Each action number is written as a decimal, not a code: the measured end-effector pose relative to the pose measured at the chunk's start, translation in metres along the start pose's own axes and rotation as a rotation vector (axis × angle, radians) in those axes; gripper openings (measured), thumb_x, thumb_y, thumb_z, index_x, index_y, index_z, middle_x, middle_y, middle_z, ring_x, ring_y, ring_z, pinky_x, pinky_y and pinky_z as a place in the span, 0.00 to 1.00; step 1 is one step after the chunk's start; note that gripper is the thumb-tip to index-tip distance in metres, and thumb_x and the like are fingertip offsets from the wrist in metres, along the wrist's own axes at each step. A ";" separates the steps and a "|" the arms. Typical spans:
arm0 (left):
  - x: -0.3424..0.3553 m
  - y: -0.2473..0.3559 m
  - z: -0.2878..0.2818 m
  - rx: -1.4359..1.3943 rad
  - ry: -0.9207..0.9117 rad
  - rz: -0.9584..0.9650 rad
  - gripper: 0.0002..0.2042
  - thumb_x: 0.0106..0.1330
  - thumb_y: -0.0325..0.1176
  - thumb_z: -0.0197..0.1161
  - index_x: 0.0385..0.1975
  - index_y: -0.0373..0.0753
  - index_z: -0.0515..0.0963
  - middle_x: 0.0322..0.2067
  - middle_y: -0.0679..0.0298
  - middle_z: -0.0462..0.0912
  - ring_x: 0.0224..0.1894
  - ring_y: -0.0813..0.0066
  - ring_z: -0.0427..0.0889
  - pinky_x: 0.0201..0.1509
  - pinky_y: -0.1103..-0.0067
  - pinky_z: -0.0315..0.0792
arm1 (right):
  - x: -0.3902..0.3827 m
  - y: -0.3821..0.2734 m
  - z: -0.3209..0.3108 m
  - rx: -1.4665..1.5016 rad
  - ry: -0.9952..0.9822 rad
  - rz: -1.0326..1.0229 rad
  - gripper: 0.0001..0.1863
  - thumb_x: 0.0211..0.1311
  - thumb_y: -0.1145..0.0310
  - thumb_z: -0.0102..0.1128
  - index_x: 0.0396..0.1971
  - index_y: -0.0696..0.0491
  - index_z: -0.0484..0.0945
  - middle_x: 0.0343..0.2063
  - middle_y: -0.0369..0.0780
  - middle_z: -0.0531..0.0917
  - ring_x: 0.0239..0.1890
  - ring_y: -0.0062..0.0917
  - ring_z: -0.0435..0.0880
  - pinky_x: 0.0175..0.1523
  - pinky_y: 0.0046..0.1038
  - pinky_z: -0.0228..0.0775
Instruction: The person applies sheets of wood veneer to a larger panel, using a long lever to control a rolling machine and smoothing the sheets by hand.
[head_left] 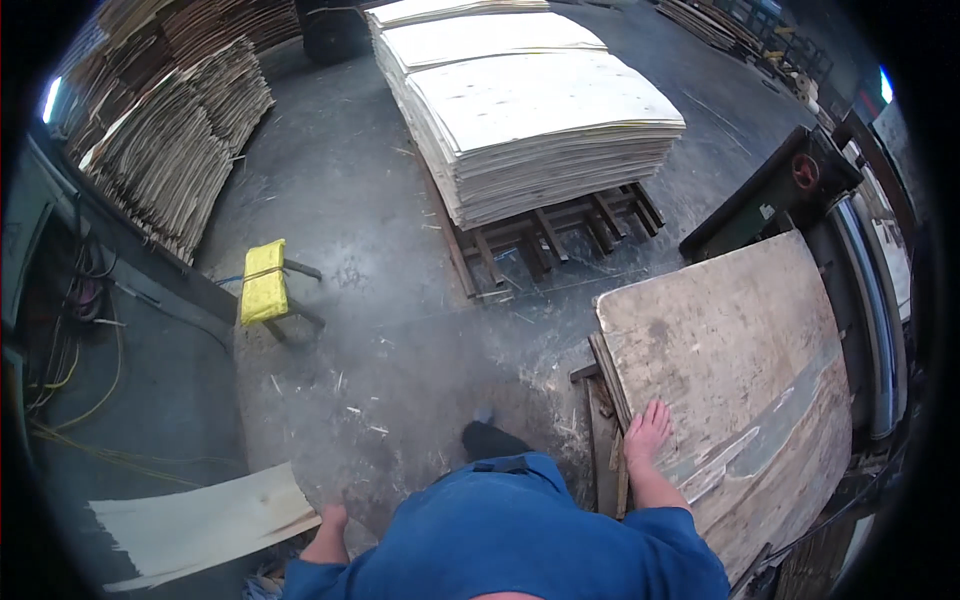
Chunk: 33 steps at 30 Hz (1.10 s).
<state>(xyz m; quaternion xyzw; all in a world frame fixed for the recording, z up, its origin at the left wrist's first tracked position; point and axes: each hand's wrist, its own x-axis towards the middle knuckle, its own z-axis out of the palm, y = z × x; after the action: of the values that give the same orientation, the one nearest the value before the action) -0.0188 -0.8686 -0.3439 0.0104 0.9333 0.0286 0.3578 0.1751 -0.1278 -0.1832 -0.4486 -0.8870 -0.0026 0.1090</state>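
Observation:
My right hand (648,432) rests with fingers stretched out on a worn, stained wooden board (720,330), near its left edge. The board lies on a stand with wooden pieces under that edge, beside a dark green machine (745,195) with a red handwheel and a long metal roller. My left hand (333,516) hangs low beside my blue-shirted body, close to a pale thin wood sheet (200,525) at the lower left; its fingers are mostly hidden, and I cannot tell whether it touches the sheet.
A stool (263,280) with a yellow cushion stands at the left, near cables (85,420). Ahead, a tall stack of pale veneer sheets (540,100) sits on a metal rack (560,240). More stacked sheets (175,150) line the upper left. Wood scraps litter the concrete floor (350,350).

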 end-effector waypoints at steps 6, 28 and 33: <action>0.058 0.018 0.019 0.219 -0.163 0.179 0.13 0.62 0.35 0.51 0.38 0.37 0.79 0.32 0.54 0.82 0.33 0.67 0.83 0.34 0.66 0.74 | -0.001 -0.016 -0.013 -0.052 -0.032 0.116 0.27 0.63 0.57 0.45 0.61 0.53 0.65 0.63 0.42 0.64 0.68 0.37 0.55 0.71 0.43 0.41; 0.016 0.445 -0.183 -0.557 -0.440 0.568 0.15 0.61 0.28 0.57 0.45 0.28 0.74 0.35 0.54 0.82 0.32 0.70 0.83 0.31 0.80 0.74 | -0.259 0.048 -0.096 0.272 0.563 0.909 0.11 0.61 0.69 0.54 0.39 0.58 0.78 0.38 0.49 0.80 0.44 0.43 0.79 0.49 0.35 0.72; -0.173 0.587 -0.116 -0.247 -0.592 1.170 0.17 0.65 0.33 0.55 0.50 0.28 0.73 0.39 0.57 0.83 0.42 0.71 0.82 0.47 0.78 0.73 | -0.266 0.209 -0.151 0.204 0.750 1.097 0.12 0.63 0.68 0.51 0.41 0.58 0.78 0.38 0.48 0.81 0.43 0.42 0.79 0.50 0.35 0.70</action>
<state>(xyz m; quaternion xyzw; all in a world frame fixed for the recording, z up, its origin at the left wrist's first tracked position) 0.0312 -0.2950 -0.1068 0.4812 0.6261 0.3208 0.5230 0.5228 -0.2302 -0.1072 -0.7904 -0.4286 -0.0187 0.4372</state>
